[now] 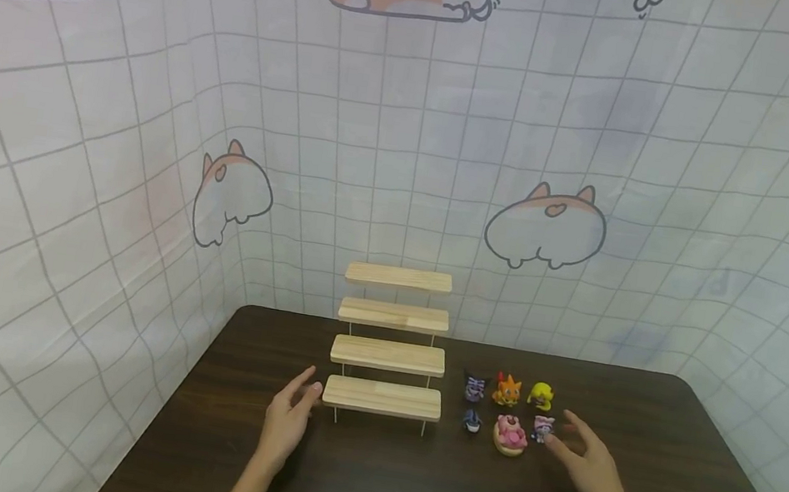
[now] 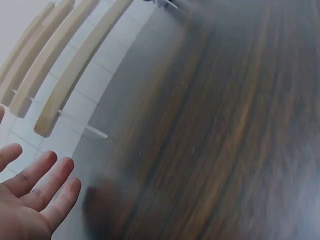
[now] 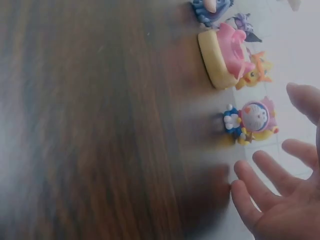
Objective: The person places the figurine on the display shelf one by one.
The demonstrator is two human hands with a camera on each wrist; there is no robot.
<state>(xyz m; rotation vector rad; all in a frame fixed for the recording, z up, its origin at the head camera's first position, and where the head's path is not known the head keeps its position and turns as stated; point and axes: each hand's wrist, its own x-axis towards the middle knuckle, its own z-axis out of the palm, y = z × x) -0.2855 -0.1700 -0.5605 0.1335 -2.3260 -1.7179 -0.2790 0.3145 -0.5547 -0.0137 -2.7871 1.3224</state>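
My left hand point(image 1: 286, 422) hovers at the left end of the lowest wooden step of a tiered display stand point(image 1: 382, 397), fingers apart and holding nothing. On the other side, my right hand point(image 1: 592, 467) is spread beside a small pink-and-white cat-like figurine point(image 1: 543, 428), its thumb close to it. Left of that figurine sits a pink figure in a cream basket point(image 1: 510, 435), then a small blue figurine point(image 1: 472, 421). Behind them stand a purple dark-eared figurine point(image 1: 475, 387), an orange figurine point(image 1: 507, 390) and a yellow figurine point(image 1: 541, 396). In the right wrist view, the spread fingers point(image 3: 270, 172) touch nothing.
The stand has several pale wooden steps rising towards the back, on thin legs. All of it stands on a dark wood-grain table point(image 1: 405, 491). A white grid-patterned cloth point(image 1: 418, 132) with cartoon dogs hangs behind the table and along both sides.
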